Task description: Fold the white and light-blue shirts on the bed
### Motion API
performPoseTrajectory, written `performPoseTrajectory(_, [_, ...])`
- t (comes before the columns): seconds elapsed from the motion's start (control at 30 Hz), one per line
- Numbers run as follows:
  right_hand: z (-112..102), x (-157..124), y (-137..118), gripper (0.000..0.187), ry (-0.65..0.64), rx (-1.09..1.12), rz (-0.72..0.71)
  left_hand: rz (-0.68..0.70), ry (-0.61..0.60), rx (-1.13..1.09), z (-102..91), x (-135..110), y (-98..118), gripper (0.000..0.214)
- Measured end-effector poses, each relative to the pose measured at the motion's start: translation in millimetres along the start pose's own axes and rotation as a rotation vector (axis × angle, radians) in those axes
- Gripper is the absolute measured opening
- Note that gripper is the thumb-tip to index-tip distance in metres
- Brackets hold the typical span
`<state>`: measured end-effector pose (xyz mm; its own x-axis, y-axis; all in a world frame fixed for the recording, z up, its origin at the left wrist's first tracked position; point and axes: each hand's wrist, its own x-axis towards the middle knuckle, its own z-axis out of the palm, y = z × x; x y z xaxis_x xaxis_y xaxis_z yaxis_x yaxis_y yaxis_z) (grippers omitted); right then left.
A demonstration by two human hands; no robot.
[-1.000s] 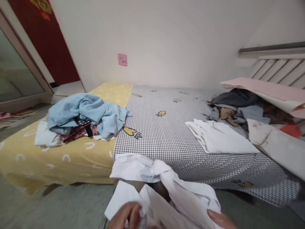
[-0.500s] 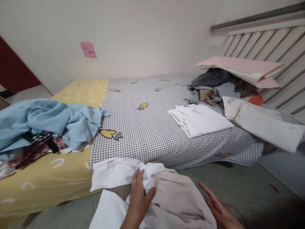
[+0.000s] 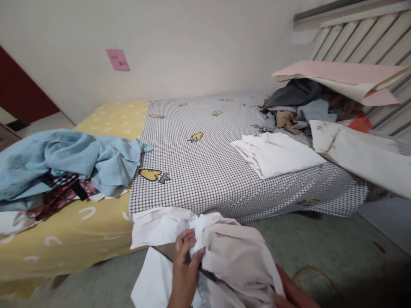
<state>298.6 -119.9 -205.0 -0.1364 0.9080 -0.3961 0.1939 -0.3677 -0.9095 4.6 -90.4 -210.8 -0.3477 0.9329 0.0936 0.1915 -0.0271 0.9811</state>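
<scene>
My left hand [image 3: 185, 265] pinches a crumpled white garment [image 3: 224, 252] low in the middle of the view, its fingers closed on a fold of the cloth. Only part of my right hand [image 3: 282, 295] shows at the bottom edge, under the garment's lower right side, and its fingers are hidden by the fabric. The garment hangs in front of the near edge of a bed with a black-and-white checked sheet [image 3: 205, 171].
A folded white garment [image 3: 276, 154] lies on the checked sheet. A heap of dark clothes [image 3: 298, 107] lies under pink boards [image 3: 340, 77] at the right. A blue cloth pile [image 3: 64, 162] sits on the yellow sheet [image 3: 64, 231] at the left. A white pillow [image 3: 359, 158] lies by the slatted headboard [image 3: 362, 38].
My left hand has gathered a fold of the white garment more tightly. My right hand, spread open beside the cloth half a second ago, has slid under it. The view has shifted slightly right.
</scene>
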Motion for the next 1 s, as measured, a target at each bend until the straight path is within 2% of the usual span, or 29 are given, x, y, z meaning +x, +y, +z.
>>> performPoseTrajectory(0.07, [0.0, -3.3, -3.4, 0.062, 0.041, -0.113, -0.015, 0.061, 0.005, -0.036, -5.4, -1.8, 2.5, 0.016])
performPoseTrajectory(0.13, [-3.6, 3.9, -2.5, 0.055, 0.118, -0.121, 0.001, 0.112, 0.005, -0.048, -9.3, -3.6, 3.0, 0.016])
performPoseTrajectory(0.27, [-12.5, 34.6, -3.1, 0.052, 0.504, 0.076, 0.011, 0.132, -0.039, -0.028, -10.1, -4.0, -1.0, 0.024])
performPoseTrajectory(0.33, [-12.7, 45.3, -8.3, 0.048, 0.573, 0.178, 0.018, 0.094, -0.094, 0.001, -7.6, -2.4, -5.0, 0.026])
performPoseTrajectory(0.4, [-10.0, 51.0, -13.2, 0.05, 0.548, 0.315, 0.075, 0.024, -0.121, 0.028, -3.6, -0.9, -10.3, 0.028])
performPoseTrajectory(0.53, [-0.6, 54.9, -10.8, 0.064, 0.514, 0.593, 0.227, -0.036, -0.069, 0.043, 6.6, -1.1, -21.5, 0.048])
performPoseTrajectory(0.67, [10.8, 47.3, 4.7, 0.062, 0.354, 0.56, 0.271, -0.01, -0.023, 0.113, 13.6, -1.1, -26.8, 0.027])
performPoseTrajectory(0.77, [14.3, 36.3, 19.8, 0.056, 0.25, 0.445, 0.326, -0.053, -0.024, 0.061, 13.3, -0.5, -24.6, 0.031])
performPoseTrajectory(0.83, [11.6, 33.2, 23.9, 0.05, 0.238, 0.382, 0.353, -0.098, -0.043, -0.001, 9.5, 0.0, -18.3, 0.037])
performPoseTrajectory(0.9, [7.1, 37.3, 14.5, 0.048, 0.285, 0.388, 0.318, -0.154, -0.05, -0.035, 1.8, 3.8, -5.1, 0.042])
performPoseTrajectory(0.97, [4.1, 49.3, -14.0, 0.05, 0.364, 0.422, 0.195, -0.157, -0.034, -0.022, -10.4, 15.8, 18.1, 0.043])
performPoseTrajectory(1.0, [3.8, 57.9, -36.0, 0.051, 0.396, 0.446, 0.117, -0.112, -0.012, -0.002, -18.4, 25.8, 34.4, 0.044])
